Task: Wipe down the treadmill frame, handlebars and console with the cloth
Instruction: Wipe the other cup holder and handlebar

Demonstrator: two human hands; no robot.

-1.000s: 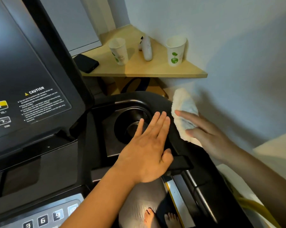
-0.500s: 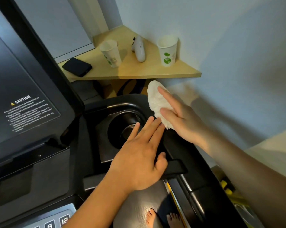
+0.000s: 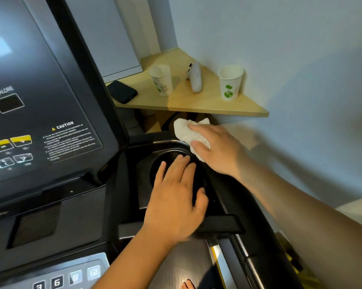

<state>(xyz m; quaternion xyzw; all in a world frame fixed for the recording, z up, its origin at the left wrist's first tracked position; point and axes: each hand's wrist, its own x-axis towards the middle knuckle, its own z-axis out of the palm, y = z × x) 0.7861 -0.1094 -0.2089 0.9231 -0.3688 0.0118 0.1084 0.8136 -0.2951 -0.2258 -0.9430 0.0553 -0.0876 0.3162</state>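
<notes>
- R hand (image 3: pixel 215 152): fingers (image 3: pixel 196 128) near straight, laid flat on the white cloth (image 3: pixel 184 131), pressing it onto the far rim of the black tray (image 3: pixel 143 184) at the console's right side. They don't look curled round it.
- The cloth is bunched. Part sticks out past the fingertips, part is hidden under the palm.
- L hand (image 3: pixel 176 202): flat, palm down, fingers slightly spread over the round cup holder (image 3: pixel 167 155), holding nothing. Thumb lies by the tray's right edge.
- L fingertips sit just beside the R thumb and the cloth; can't tell if they touch.
- console (image 3: pixel 50 113): dark tilted panel.
  - "CALORIE" is printed above a small dark window.
  - "CAUTION" sits next to a yellow triangle; the fine print below is too small to read.
  - Yellow and icon buttons at the left are blurred.
- keypad (image 3: pixel 67 278) at the bottom edge: keys read "3", "6", "9", "12".
- side rail (image 3: pixel 244 207): black, runs from the tray to the lower right, under the R forearm.
- Wooden corner shelf (image 3: pixel 207 105) on the wall behind the tray carries:
  - left cup (image 3: pixel 161 80) and right cup (image 3: pixel 231 82), both paper w/ a green sprout logo; any wording is unreadable.
  - white controller (image 3: pixel 195 77) between the cups.
  - black phone (image 3: pixel 121 91) at the shelf's left end.
- Bare toes (image 3: pixel 187 285) show at the bottom edge.
</notes>
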